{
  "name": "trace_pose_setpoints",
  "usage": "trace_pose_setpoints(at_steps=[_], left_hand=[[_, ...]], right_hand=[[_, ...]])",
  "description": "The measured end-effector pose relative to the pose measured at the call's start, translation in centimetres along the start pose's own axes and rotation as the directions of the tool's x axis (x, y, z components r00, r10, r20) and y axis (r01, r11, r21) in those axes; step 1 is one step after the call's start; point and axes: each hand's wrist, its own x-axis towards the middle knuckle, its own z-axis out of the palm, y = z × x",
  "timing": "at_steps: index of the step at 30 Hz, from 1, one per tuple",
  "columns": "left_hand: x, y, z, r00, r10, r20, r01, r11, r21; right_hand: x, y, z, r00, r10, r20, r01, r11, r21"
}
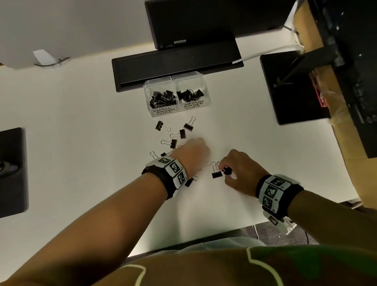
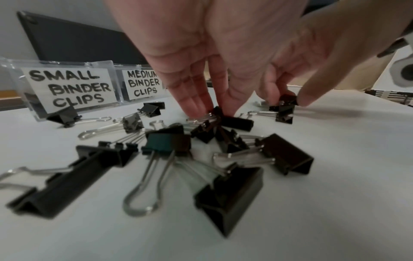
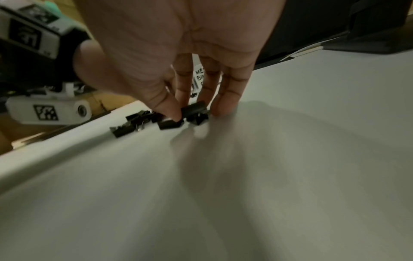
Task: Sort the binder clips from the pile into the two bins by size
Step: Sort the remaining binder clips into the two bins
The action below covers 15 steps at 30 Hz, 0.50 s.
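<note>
Down on the white desk [image 1: 86, 159], both hands are working in the scattered pile of black binder clips [image 2: 170, 141]. The left hand [image 1: 190, 153] reaches forward over the pile, its fingers [image 2: 192, 98] pointing down and closing on a small clip [image 2: 206, 123] at the middle of the heap; the left wrist view shows the fingertips touching its silver handles, though whether it is lifted I cannot tell. The right hand [image 1: 238, 169] sits nearer the person's body, thumb and fingers [image 3: 185, 88] pinching a black clip [image 3: 194, 108] that lies just beside another clip [image 1: 216, 175] on the desk. Farther off, past the loose clips, stand two clear bins side by side and touching: the small-clip bin [image 1: 160, 96] on the left, the medium-clip bin [image 1: 192, 91] on the right, each already holding clips and labelled by hand.
</note>
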Motion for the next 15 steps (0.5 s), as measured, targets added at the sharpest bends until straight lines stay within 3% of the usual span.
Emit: trace_pose_setpoints(at_steps=[7, 13, 15], left_hand=[[-0.4, -0.9, 0.2, 0.986, -0.040, -0.160, 0.037, 0.999, -0.020], [-1.1, -1.5, -0.7, 0.920, -0.206, -0.333, 0.083, 0.934, -0.348], [-1.4, -1.7, -1.0, 0.915, -0.233, -0.329, 0.098, 0.920, -0.380]], right_hand=[[1.8, -0.7, 0.5, 0.998, 0.054, -0.013, -0.054, 0.998, -0.009], [5.0, -1.0, -0.7, 0.995, 0.056, -0.088, -0.045, 0.992, 0.119], [6.1, -1.3, -1.7, 0.987, 0.082, -0.139, -0.051, 0.975, 0.218]])
